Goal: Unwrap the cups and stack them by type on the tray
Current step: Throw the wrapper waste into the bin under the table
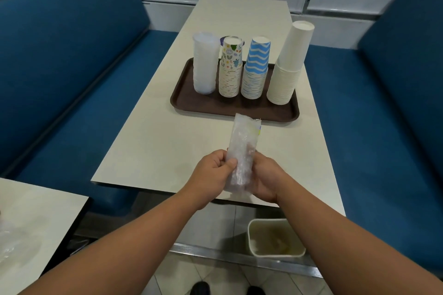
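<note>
Your left hand (214, 170) and right hand (265, 178) meet at the lower centre of the frame, both clamped on 1 clear plastic sleeve (242, 153). Your left fingers curl shut around its lower left side with the thumb pressed flat on the front; your right fingers wrap its lower right side from behind. The sleeve tilts up and away from you, crinkled, its far end reaching almost to the near rim of the tray in the picture. What it still holds you cannot tell — the contents are blurred behind the plastic.

Below your right forearm, at the lower right, a pale bin (275, 238) stands on the floor, and 2 dark shoe tips show at the bottom edge. At the lower left sits the corner of a second table (36, 213) with loose clear plastic on it.

Your hands hover over the near edge of the long cream table (153, 141). Farther along it, in the centre of the frame, lies the brown tray (206, 106) carrying 4 stacks in a row: the clear plastic cups (204, 64) on the left, then the patterned paper cups (230, 69), the blue striped cups (255, 69), and the plain white cups (288, 64) — the tallest, leaning right.

Blue benches (72, 60) flank the table on both sides, and a white wall closes the top of the frame.
</note>
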Action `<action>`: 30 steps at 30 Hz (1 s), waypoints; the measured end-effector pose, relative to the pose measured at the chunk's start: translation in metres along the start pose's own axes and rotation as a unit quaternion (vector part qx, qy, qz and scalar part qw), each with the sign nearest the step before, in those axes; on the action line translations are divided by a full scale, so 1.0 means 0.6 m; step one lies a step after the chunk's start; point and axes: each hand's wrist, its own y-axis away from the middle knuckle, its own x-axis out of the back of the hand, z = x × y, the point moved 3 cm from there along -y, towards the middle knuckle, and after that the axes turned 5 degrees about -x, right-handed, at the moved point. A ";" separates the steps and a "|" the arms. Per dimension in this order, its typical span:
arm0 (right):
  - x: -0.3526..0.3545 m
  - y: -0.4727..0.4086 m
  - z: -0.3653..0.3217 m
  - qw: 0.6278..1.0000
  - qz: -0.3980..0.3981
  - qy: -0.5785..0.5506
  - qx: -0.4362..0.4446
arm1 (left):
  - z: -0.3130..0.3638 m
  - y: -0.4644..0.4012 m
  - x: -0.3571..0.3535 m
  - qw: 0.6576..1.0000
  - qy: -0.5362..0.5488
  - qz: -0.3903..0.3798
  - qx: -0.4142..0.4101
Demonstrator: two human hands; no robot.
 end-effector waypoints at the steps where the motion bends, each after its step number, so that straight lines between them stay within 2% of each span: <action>1: -0.007 0.002 -0.001 0.999 -0.012 -0.031 0.002 | 0.003 -0.003 0.002 1.000 -0.007 0.006 0.011; 5: -0.021 0.011 -0.007 0.997 -0.031 -0.074 0.006 | 0.018 -0.005 0.000 0.998 -0.059 -0.007 0.025; 8: -0.033 0.022 -0.005 0.998 -0.033 -0.034 0.044 | 0.028 -0.002 0.004 0.996 -0.073 -0.016 0.039; 10: -0.039 0.026 -0.004 0.997 0.005 -0.001 0.074 | 0.041 0.005 0.006 0.996 -0.080 -0.026 0.038; 11: -0.041 0.029 -0.006 0.996 0.027 0.004 0.084 | 0.047 0.009 0.010 0.993 -0.109 -0.019 0.025; 14: -0.053 0.049 -0.017 0.993 0.053 0.029 0.100 | 0.067 0.024 0.030 0.973 -0.214 0.068 -0.058; 15: -0.059 0.058 -0.021 0.992 0.053 0.040 0.105 | 0.071 0.026 0.034 0.975 -0.200 0.064 -0.069; 16: -0.062 0.062 -0.023 0.992 0.054 0.042 0.107 | 0.072 0.026 0.034 0.985 -0.158 0.029 -0.059; 19: -0.077 0.080 -0.026 0.992 0.040 0.059 0.101 | 0.067 0.030 0.017 0.995 -0.032 -0.090 0.024; 21: -0.082 0.092 -0.027 0.991 0.030 0.092 0.097 | 0.066 0.037 0.010 0.992 0.034 -0.100 0.073; 23: -0.062 0.106 -0.034 0.982 0.071 0.117 0.132 | 0.072 0.046 0.011 0.985 0.098 -0.081 0.114; 24: -0.039 0.118 -0.040 0.963 0.110 0.166 0.183 | 0.076 0.050 0.014 0.983 0.108 -0.067 0.134; 25: -0.018 0.135 -0.048 0.917 0.151 0.273 0.248 | 0.082 0.054 0.016 0.982 0.106 -0.054 0.147; 26: 0.000 0.149 -0.056 0.838 0.177 0.421 0.297 | 0.085 0.058 0.016 0.982 0.096 -0.048 0.155; 27: 0.012 0.158 -0.058 0.732 0.180 0.569 0.328 | 0.088 0.062 0.012 0.983 0.081 -0.048 0.159; 28: 0.016 0.165 -0.055 0.610 0.172 0.689 0.352 | 0.094 0.067 0.005 0.984 0.067 -0.051 0.158; 29: 0.018 0.169 -0.051 0.512 0.155 0.758 0.374 | 0.101 0.073 -0.006 0.986 0.048 -0.057 0.152; 30: 0.016 0.173 -0.048 0.456 0.134 0.789 0.389 | 0.107 0.081 -0.021 0.988 0.020 -0.068 0.140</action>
